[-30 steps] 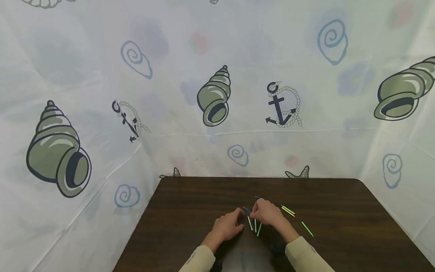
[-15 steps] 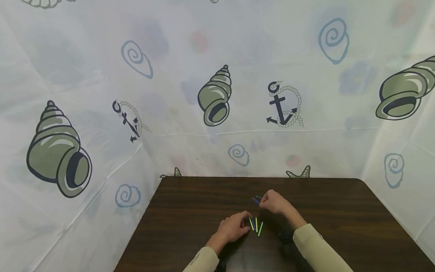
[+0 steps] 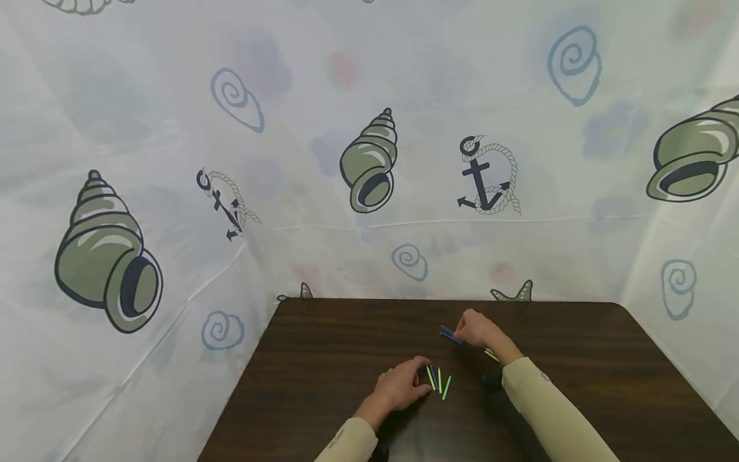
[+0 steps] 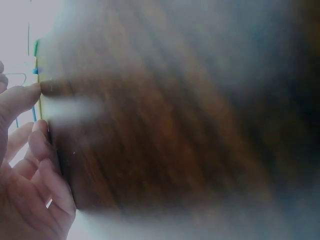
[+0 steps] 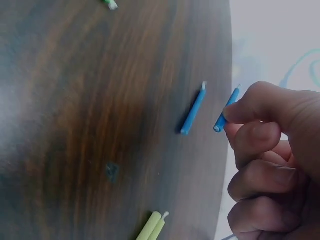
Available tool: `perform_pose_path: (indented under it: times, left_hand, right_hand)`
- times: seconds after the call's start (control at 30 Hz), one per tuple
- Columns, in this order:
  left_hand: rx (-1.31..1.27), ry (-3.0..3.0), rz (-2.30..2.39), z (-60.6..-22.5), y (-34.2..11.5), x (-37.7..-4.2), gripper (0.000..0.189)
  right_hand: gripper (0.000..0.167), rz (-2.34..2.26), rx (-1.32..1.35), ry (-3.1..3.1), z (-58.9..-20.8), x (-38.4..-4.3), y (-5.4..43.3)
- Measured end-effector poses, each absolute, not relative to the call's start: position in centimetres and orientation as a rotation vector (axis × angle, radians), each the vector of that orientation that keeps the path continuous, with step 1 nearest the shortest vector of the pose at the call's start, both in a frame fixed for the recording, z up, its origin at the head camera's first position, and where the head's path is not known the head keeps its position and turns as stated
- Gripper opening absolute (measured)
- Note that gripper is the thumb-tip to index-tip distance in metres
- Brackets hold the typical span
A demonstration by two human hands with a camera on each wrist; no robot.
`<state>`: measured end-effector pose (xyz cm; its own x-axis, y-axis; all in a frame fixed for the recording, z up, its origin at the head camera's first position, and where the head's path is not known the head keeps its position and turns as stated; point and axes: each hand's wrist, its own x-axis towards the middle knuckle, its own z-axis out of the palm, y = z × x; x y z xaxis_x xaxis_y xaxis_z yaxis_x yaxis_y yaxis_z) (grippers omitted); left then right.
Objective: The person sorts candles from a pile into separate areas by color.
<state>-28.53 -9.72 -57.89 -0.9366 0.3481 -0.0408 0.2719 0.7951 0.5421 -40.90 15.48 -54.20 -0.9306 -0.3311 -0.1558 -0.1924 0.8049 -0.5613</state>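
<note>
Thin birthday candles with wicks lie on the dark wooden table point(image 3: 340, 346). My right hand point(image 3: 479, 329), toward the table's far side, pinches a blue candle point(image 5: 220, 124) between thumb and forefinger, the other fingers curled. Beside it, apart from the fingers, lies a second blue candle point(image 5: 194, 111). Nearer me is a loose row: a yellow candle point(image 3: 430, 378), a blue candle, another yellow candle point(image 3: 440, 380) and a slanted green candle point(image 3: 447, 388). My left hand point(image 3: 399, 385) rests at the row's left end, thumb and forefinger spread near the first yellow candle's ends; contact is unclear.
Two yellow candles point(image 5: 151, 227) lie side by side near my right wrist, partly hidden by it in the head view. The tip of a green candle point(image 5: 111, 5) shows in the right wrist view. A patterned white curtain point(image 3: 312, 192) hangs around the table.
My right hand has moved away from the row, farther back and to the right, carrying a blue candle beside the other one. My left hand stays by the row.
</note>
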Motion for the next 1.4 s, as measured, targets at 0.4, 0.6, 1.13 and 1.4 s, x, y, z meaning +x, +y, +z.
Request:
perform_pose_path:
  times: [0.4, 0.6, 1.13, 1.4]
  left_hand:
    - [0.484, 2.863, 0.818, -57.7, -9.5, -28.8, 0.038]
    - [0.474, 2.864, 0.816, -57.4, -9.7, -28.7, 0.037]
    - [0.506, 2.823, 0.806, -57.2, -9.8, -28.2, 0.028]
    - [0.538, 2.841, 0.764, -57.2, -9.7, -28.3, 0.024]
  right_hand:
    - [0.023, -0.701, -0.228, 2.804, -53.9, -40.4, 15.8]
    - [0.018, -0.719, -0.213, 2.820, -53.9, -40.3, 15.7]
    - [0.015, -0.810, -0.196, 2.803, -54.8, -39.7, 15.4]
    - [0.015, -0.856, -0.201, 2.805, -55.0, -39.7, 15.6]
